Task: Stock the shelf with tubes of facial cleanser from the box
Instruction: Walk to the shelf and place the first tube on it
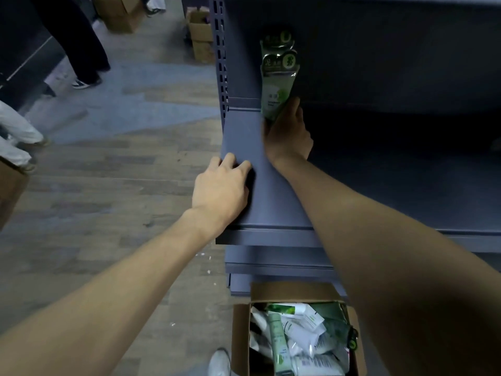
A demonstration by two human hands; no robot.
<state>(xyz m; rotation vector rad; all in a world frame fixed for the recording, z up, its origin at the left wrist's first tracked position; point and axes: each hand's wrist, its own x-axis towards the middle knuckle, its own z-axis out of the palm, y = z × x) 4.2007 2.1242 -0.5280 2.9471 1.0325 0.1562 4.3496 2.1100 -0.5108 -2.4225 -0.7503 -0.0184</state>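
Observation:
A green and white packaged tube of facial cleanser (278,77) stands upright against the back of the dark grey shelf (244,131). My right hand (287,134) grips its lower end, fingers wrapped round the base. My left hand (221,185) rests on the shelf's left front corner, fingers bent over the edge and holding nothing. An open cardboard box (241,337) sits on the floor below the shelf, under my right forearm. It holds several green and white tubes (301,335) in a loose pile.
A perforated shelf upright (221,63) rises at the left end. More shelves (271,261) lie below. Other people's legs (81,44) stand at the far left on the wood floor, with cardboard boxes (200,36) behind. My shoe (219,362) is beside the box.

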